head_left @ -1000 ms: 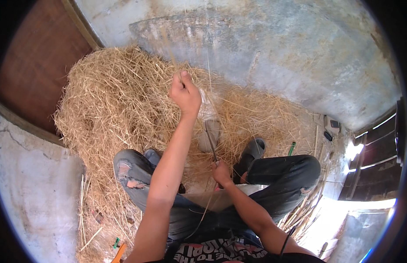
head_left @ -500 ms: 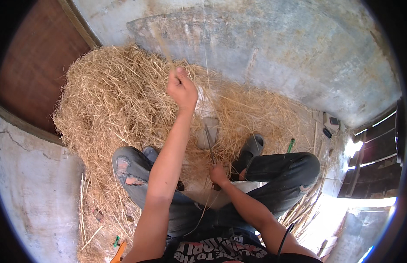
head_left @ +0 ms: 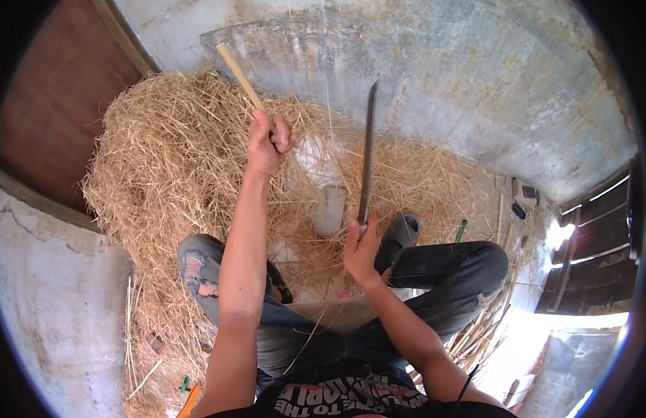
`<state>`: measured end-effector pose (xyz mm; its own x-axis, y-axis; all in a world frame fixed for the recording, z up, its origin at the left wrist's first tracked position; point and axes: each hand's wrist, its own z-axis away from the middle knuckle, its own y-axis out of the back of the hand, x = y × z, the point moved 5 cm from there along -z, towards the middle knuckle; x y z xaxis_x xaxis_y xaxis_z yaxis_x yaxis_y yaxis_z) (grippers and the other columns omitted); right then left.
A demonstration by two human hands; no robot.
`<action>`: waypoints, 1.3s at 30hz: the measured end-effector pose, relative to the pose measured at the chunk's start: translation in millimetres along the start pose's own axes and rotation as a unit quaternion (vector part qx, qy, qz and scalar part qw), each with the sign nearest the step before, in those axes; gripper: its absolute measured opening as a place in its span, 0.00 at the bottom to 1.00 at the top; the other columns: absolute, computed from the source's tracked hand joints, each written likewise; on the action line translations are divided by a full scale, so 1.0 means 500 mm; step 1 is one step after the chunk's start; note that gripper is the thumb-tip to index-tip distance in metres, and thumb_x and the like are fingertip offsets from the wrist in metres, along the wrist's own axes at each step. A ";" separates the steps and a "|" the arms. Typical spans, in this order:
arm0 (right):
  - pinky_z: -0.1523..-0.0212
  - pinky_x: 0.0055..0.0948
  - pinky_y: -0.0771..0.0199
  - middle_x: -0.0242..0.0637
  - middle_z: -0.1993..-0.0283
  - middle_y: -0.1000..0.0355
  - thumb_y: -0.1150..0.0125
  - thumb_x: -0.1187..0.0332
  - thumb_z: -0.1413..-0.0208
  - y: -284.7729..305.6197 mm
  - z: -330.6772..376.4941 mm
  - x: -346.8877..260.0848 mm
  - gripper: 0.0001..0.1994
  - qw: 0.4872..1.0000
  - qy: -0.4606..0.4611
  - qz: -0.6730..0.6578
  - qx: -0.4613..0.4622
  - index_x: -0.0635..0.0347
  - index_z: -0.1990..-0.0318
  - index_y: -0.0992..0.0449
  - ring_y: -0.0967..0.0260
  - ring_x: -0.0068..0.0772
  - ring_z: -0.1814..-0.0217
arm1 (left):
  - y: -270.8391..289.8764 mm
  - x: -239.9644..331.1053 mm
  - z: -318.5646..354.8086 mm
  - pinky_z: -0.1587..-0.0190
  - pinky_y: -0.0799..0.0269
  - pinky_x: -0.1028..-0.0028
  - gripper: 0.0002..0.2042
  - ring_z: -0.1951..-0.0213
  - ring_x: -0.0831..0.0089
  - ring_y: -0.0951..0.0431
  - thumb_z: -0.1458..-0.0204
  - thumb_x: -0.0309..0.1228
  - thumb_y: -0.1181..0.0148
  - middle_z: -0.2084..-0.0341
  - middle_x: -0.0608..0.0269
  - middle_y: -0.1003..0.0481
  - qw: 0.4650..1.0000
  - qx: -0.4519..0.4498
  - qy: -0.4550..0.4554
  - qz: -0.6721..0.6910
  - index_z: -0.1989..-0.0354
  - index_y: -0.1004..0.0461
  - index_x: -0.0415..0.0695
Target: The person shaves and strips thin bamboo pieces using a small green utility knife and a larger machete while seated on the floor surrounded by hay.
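**Kid:** What is the left hand [head_left: 268, 143] doing?

**Helper:** Its fingers are curled tight in a fist around a pale bamboo stick [head_left: 247, 83]. The stick pokes up and to the left, out past the knuckles. The rest of it runs down and to the right, below the fist, toward the straw.

**Kid:** So which way does the stick lie?

**Helper:** It slants. The top end is far from the body, and the low end comes in toward the knees.

**Kid:** And the right hand [head_left: 361, 247]?

**Helper:** Its fingers are wrapped shut around the handle of a long dark knife [head_left: 367, 150]. The blade stands almost straight up from those fingers, pointing away from the body.

**Kid:** Is the knife touching the stick?

**Helper:** No. The blade is just to the right of the left fist, with a gap between them. The stick is up and to the left of the right fingers. The left hand is the one on the stick, so it is nearer.

**Kid:** What is all around?

**Helper:** A big heap of straw [head_left: 162, 174] sits under and left of both hands. Behind it is a grey wall [head_left: 476, 83].
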<state>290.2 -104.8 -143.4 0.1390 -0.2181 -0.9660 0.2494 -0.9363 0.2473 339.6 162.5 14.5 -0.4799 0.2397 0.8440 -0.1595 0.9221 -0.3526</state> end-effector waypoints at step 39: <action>0.75 0.38 0.31 0.40 0.76 0.30 0.45 0.55 0.31 -0.059 0.067 0.225 0.19 0.987 -0.059 0.136 -0.068 0.65 0.62 0.32 0.28 0.35 0.77 | -0.069 -0.034 -0.007 0.74 0.44 0.75 0.18 0.77 0.84 0.39 0.31 0.41 0.46 0.82 0.71 0.32 0.866 0.391 -0.196 -0.242 0.70 0.26 0.39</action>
<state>266.2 -111.0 -262.1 0.1070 -0.4936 -0.8631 0.3455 -0.7955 0.4978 356.3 127.7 13.5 -0.4258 -0.3801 0.8211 -0.8856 0.3611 -0.2920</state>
